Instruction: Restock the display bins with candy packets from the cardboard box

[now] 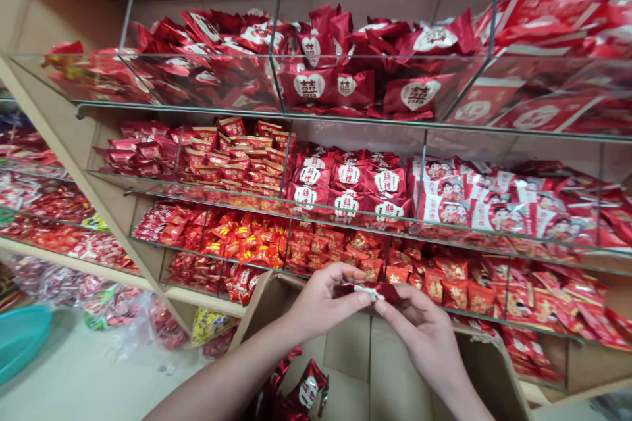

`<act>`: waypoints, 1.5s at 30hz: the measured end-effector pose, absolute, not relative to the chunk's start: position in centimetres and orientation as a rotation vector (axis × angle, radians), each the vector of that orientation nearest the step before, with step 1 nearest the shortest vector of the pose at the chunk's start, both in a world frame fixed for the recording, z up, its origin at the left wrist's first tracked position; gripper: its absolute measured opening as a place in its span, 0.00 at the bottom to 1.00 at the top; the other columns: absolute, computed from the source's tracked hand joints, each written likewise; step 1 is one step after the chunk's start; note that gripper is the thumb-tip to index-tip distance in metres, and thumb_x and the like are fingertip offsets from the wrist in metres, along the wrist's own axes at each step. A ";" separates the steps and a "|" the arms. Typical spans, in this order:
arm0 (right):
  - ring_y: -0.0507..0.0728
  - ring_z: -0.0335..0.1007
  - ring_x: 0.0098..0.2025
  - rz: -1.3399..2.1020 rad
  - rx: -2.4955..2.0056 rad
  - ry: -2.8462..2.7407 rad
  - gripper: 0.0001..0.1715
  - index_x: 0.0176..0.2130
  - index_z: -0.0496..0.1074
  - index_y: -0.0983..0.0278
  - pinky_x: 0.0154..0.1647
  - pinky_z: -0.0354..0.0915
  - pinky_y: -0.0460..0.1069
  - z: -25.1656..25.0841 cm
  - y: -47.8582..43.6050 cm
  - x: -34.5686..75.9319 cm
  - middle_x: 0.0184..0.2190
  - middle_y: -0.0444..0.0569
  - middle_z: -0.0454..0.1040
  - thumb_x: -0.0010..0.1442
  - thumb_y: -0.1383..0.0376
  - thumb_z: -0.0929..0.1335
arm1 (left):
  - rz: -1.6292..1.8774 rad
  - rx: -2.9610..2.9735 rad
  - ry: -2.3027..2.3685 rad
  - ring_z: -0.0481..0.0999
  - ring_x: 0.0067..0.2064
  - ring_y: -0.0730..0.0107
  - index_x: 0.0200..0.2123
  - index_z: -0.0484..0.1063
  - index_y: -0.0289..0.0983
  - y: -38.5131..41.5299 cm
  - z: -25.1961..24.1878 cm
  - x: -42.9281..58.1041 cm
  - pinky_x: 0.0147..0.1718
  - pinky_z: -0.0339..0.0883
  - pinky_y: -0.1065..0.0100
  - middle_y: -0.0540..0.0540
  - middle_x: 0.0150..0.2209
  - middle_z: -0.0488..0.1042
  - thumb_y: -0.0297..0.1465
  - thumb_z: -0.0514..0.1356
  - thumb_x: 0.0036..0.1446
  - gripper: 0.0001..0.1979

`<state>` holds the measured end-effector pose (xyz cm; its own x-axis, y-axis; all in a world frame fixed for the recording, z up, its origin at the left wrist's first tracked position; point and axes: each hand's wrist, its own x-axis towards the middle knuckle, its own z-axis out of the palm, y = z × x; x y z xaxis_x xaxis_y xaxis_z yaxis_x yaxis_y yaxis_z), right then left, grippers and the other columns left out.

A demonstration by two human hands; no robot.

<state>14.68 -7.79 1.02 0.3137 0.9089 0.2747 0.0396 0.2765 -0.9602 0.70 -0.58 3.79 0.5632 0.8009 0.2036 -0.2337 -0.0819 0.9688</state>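
Pinching a small dark red packet [374,291] with thumbs and fingers of the left hand [328,296] and the right hand [422,322], just below the middle of the frame. Holding it over an open brown box [395,368], with loose red packets [309,391] inside, bottom of the frame. Facing shelves [202,300] full of shiny red bags [303,187].

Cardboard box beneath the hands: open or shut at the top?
Open. The cardboard box shows its inner walls and seamed bottom from above, with red packets visible inside.
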 end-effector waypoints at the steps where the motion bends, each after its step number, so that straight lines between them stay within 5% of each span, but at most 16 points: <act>1: 0.54 0.70 0.33 0.777 -1.124 -1.079 0.12 0.34 0.69 0.62 0.35 0.66 0.48 0.9 -7.8 14.5 0.31 0.47 0.74 0.47 0.63 0.71 | 0.930 1.407 0.537 0.71 0.32 0.72 0.31 0.71 0.34 -0.7 3.8 0.7 0.33 0.63 0.71 0.47 0.30 0.73 0.35 0.66 0.41 0.14; 7: 0.57 0.70 0.41 0.815 -1.090 -1.004 0.20 0.44 0.65 0.61 0.44 0.67 0.53 0.4 -7.7 12.5 0.41 0.52 0.73 0.51 0.60 0.68 | 0.970 1.349 0.541 0.70 0.26 0.75 0.29 0.67 0.35 -1.9 3.9 0.8 0.26 0.64 0.73 0.49 0.25 0.71 0.37 0.63 0.46 0.12; 11: 0.57 0.71 0.39 0.551 -1.130 -1.153 0.19 0.41 0.64 0.62 0.40 0.68 0.52 4.8 -6.8 15.0 0.38 0.53 0.74 0.49 0.60 0.69 | 1.336 1.894 0.505 0.72 0.38 0.68 0.34 0.71 0.36 -0.5 7.0 -1.2 0.38 0.67 0.66 0.44 0.35 0.73 0.28 0.57 0.53 0.05; 16: 0.58 0.71 0.34 -0.034 -1.307 -1.562 0.14 0.37 0.67 0.62 0.34 0.66 0.53 14.6 -2.4 18.4 0.31 0.51 0.74 0.49 0.60 0.69 | 1.829 2.419 0.463 0.69 0.47 0.67 0.43 0.69 0.34 5.0 12.6 -2.5 0.49 0.63 0.62 0.41 0.43 0.72 0.23 0.52 0.54 0.13; 22: 0.57 0.70 0.39 -0.308 -1.528 -1.987 0.13 0.39 0.71 0.63 0.42 0.63 0.51 19.4 4.3 17.3 0.36 0.48 0.75 0.50 0.71 0.67 | 1.519 2.845 0.766 0.57 0.58 0.64 0.52 0.61 0.32 9.5 14.3 -0.2 0.56 0.53 0.57 0.39 0.56 0.61 0.24 0.48 0.56 0.20; 32: 0.58 0.70 0.39 -0.568 -1.739 -2.064 0.11 0.37 0.74 0.65 0.41 0.61 0.49 18.8 5.5 16.6 0.35 0.52 0.76 0.53 0.65 0.66 | 1.109 3.002 1.104 0.53 0.59 0.51 0.53 0.62 0.31 9.6 14.8 0.7 0.57 0.48 0.51 0.39 0.55 0.63 0.27 0.47 0.57 0.20; 38: 0.59 0.68 0.38 -0.677 -1.779 -2.057 0.12 0.37 0.75 0.65 0.41 0.61 0.50 18.0 6.6 17.3 0.33 0.54 0.73 0.54 0.62 0.65 | 1.082 3.016 1.038 0.48 0.61 0.49 0.57 0.55 0.35 9.7 15.1 0.9 0.56 0.48 0.49 0.41 0.59 0.56 0.32 0.48 0.58 0.23; 45: 0.59 0.65 0.41 -0.646 -1.475 -1.959 0.11 0.37 0.72 0.68 0.44 0.62 0.51 17.3 4.3 17.6 0.36 0.55 0.68 0.55 0.65 0.64 | 1.070 2.996 1.179 0.51 0.59 0.45 0.55 0.60 0.39 10.2 14.8 1.3 0.55 0.48 0.48 0.42 0.56 0.61 0.30 0.47 0.58 0.21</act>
